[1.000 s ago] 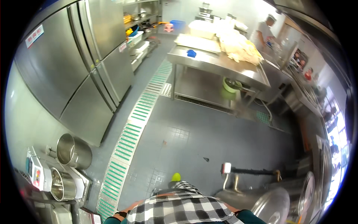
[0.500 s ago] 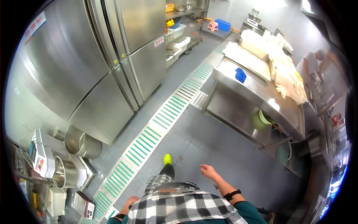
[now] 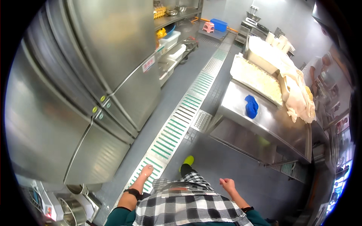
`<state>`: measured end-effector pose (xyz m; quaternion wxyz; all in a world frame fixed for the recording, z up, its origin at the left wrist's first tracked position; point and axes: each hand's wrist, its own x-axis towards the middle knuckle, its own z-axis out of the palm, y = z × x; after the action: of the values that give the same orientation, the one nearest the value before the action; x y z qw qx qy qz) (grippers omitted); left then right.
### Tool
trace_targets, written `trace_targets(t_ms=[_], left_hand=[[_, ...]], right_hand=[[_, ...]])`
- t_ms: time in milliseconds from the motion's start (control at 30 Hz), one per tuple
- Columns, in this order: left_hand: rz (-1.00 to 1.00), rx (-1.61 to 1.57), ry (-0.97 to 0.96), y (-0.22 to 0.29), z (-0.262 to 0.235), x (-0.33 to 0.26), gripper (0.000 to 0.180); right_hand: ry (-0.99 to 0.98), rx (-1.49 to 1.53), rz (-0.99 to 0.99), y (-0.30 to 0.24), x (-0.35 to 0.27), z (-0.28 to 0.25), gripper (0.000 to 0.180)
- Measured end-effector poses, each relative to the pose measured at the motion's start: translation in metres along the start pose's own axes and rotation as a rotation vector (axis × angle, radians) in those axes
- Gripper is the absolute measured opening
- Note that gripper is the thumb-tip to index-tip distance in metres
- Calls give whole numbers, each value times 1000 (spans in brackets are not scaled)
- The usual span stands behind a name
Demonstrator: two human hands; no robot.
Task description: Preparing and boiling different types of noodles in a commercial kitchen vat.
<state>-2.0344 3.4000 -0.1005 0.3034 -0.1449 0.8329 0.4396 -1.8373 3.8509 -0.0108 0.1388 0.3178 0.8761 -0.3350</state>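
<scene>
My left hand (image 3: 146, 170) hangs over the slatted floor drain with its fingers loosely curled in, holding nothing that shows. My right hand (image 3: 227, 185) is above the grey floor, closed in a loose curl, and nothing is seen in it. Both hands touch nothing. The steel table (image 3: 233, 98) stands ahead and to the right, carrying a crumpled blue cloth-like item (image 3: 251, 107) near its corner. Behind that lies a large shallow tray (image 3: 241, 64) of pale contents, with a white tub (image 3: 260, 57) and draped pale cloth (image 3: 298, 98) beside it.
A steel refrigerator (image 3: 124, 41) lines the left side. Pots (image 3: 71, 211) stand low at the near left. The drain channel (image 3: 177, 116) runs ahead toward a pink stool (image 3: 208, 27) and a blue crate (image 3: 218, 25). Shelves (image 3: 181, 17) hold tubs and bowls. Another person (image 3: 316, 69) is at the far right.
The view has moved forward, bringing the table and refrigerator nearer. My left hand has swung forward into plain sight. My right hand now sits lower and farther right in the view.
</scene>
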Motion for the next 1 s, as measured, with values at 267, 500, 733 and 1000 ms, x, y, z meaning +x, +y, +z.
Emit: trace_targets(t_ms=[267, 500, 733, 1000], left_hand=[[5, -106, -211, 188, 10, 102, 38], [-218, -222, -5, 192, -69, 178, 24], [-259, -90, -127, 220, -121, 322, 16], [50, 286, -166, 448, -82, 540, 31]], right_hand=[[47, 306, -186, -164, 176, -74, 35], [-123, 281, -481, -323, 282, -123, 31], [-100, 323, -374, -374, 385, -121, 21], [72, 270, -232, -437, 481, -166, 33]])
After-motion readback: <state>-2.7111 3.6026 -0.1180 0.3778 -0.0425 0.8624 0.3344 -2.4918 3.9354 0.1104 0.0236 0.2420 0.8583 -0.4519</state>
